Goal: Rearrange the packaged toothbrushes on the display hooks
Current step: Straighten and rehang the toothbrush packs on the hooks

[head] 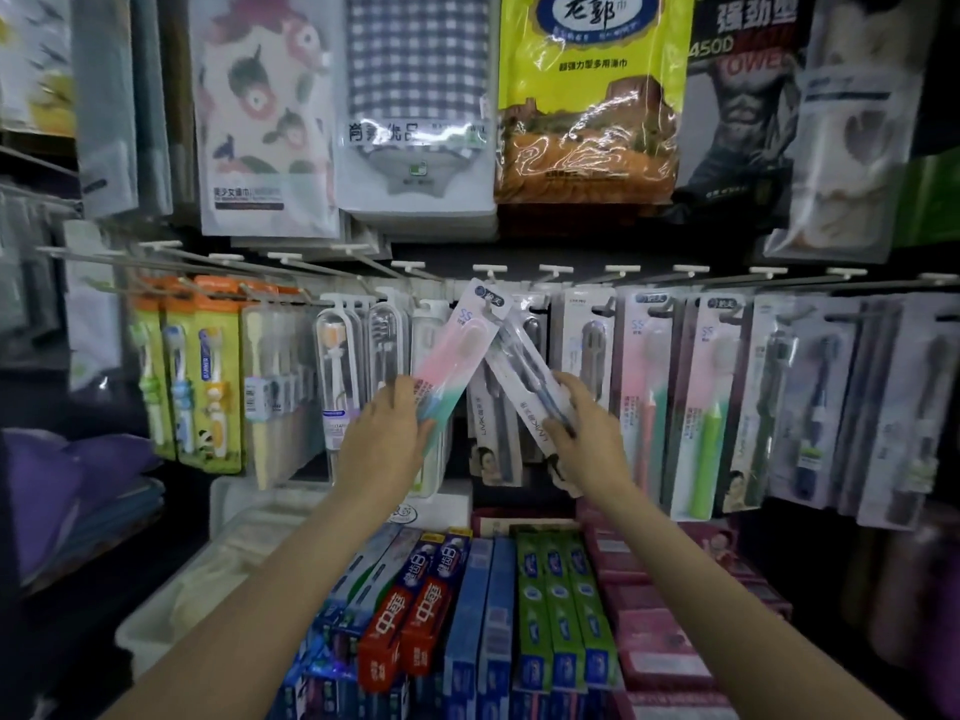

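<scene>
My left hand (387, 441) grips a pink-and-teal toothbrush pack (457, 350) by its lower end, tilted so its top leans right toward a display hook (488, 272). My right hand (587, 433) holds a white pack with a dark toothbrush (524, 371), tilted the other way, its top leaning left. The two pack tops cross just under that hook. More toothbrush packs hang in a row on hooks to both sides, such as matching pink ones (641, 387) on the right and green children's packs (202, 371) on the left.
Toothpaste boxes (431, 605) lie stacked on the shelf below my arms. Packaged towels, including a yellow bag (587, 96), hang on the row above. A white bin (171, 600) sits at the lower left. Purple folded cloth (62, 491) lies at the far left.
</scene>
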A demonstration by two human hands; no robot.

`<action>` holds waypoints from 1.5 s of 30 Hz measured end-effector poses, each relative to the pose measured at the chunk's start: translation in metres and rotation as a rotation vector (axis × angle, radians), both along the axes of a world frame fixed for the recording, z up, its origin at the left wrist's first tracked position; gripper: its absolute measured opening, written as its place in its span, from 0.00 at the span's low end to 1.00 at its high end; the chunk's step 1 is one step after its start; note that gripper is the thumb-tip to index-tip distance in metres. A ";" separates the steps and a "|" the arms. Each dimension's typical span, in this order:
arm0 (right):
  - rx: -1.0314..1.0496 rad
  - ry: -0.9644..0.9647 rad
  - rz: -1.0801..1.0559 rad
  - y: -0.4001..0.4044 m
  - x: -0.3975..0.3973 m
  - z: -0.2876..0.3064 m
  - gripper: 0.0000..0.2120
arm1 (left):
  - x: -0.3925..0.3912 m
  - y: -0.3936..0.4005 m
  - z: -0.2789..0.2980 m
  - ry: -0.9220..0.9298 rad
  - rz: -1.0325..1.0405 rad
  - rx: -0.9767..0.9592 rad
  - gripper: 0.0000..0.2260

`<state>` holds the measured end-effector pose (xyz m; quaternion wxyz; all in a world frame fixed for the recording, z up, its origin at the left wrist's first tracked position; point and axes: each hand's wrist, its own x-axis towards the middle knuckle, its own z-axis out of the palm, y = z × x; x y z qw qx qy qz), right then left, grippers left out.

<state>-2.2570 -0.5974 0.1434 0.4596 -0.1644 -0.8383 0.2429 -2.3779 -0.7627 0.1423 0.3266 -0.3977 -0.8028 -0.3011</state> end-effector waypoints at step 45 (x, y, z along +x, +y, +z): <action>-0.283 0.053 -0.110 -0.002 -0.010 0.018 0.23 | -0.001 -0.015 0.015 0.047 0.055 -0.083 0.17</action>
